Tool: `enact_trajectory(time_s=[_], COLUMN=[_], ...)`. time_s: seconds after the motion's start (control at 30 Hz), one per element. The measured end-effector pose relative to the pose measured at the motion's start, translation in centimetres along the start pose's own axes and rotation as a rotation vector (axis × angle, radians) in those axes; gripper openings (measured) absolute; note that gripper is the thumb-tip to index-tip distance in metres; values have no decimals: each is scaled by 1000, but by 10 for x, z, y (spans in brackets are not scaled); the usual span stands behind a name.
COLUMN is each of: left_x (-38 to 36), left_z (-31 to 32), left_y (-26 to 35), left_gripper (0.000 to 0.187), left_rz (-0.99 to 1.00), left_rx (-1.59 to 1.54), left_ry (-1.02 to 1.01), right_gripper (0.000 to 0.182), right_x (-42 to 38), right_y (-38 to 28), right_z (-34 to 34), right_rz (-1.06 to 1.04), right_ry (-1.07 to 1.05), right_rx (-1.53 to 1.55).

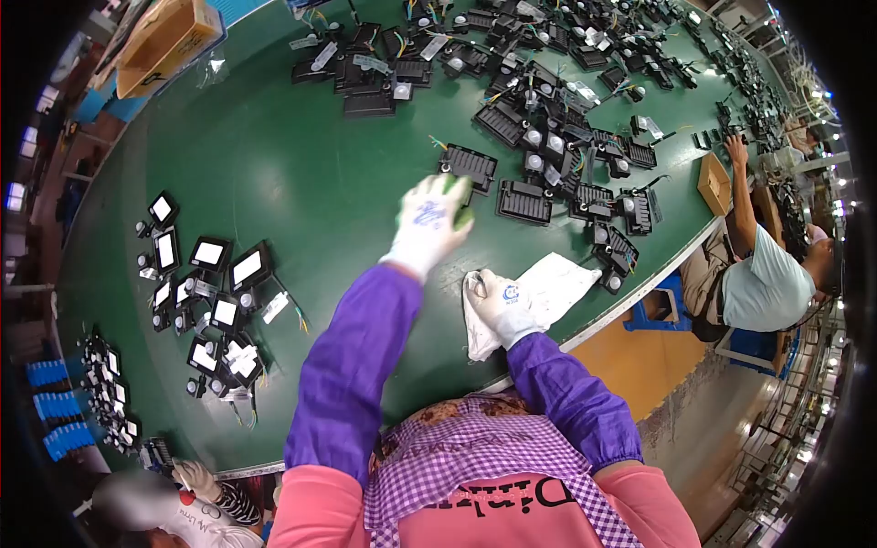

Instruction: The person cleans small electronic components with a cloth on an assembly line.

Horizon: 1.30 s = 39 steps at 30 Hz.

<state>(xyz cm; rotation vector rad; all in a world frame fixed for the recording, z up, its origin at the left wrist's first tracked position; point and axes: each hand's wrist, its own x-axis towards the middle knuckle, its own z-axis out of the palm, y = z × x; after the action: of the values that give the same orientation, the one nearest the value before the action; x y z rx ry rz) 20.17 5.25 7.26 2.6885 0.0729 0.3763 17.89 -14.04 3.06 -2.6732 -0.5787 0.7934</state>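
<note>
My left hand, in a white glove with green on the fingers, reaches forward over the green table. Its fingers are apart, with the tips right at the near edge of a black floodlight that lies back side up, ribs showing. A small round sensor and thin coloured wires are on that floodlight. Closer to my body, my right hand, also gloved, is closed on a white cloth spread on the table. Just beyond the cloth, another ribbed floodlight lies flat.
A heap of floodlights covers the far and right table. On the left lie several floodlights with white panels up. A cardboard box stands far left. A co-worker reaches in at right; another person sits lower left.
</note>
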Motion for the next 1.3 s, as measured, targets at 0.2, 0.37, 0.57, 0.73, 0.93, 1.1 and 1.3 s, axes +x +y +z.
enact_trajectory(time_s=[0.2, 0.37, 0.57, 0.73, 0.93, 1.1, 1.3], left_x=[3, -102, -176, -235, -214, -163, -115], left_z=[41, 19, 33, 20, 7, -22, -73], left_y=[10, 29, 42, 40, 41, 58, 51], left_gripper=[35, 35, 47, 64, 65, 56, 39], left_rz=[-104, -107, -89, 54, -20, 4, -684], left_rx=[70, 27, 30, -43, 60, 128, -1227], left_ry=[-261, -355, -236, -115, -325, -692, -398], right_gripper=[41, 36, 28, 29, 34, 33, 36], right_x=[-3, 6, 29, 30, 38, 11, -13], right_y=[3, -20, -27, -34, -22, 22, 59], right_z=[-23, -68, -17, -15, -16, -36, -52], right_rz=[163, 69, -89, -99, -3, 188, 227], right_ry=[259, 311, 201, 189, 150, 292, 236], right_rx=[429, 381, -108, -139, 94, 24, -131])
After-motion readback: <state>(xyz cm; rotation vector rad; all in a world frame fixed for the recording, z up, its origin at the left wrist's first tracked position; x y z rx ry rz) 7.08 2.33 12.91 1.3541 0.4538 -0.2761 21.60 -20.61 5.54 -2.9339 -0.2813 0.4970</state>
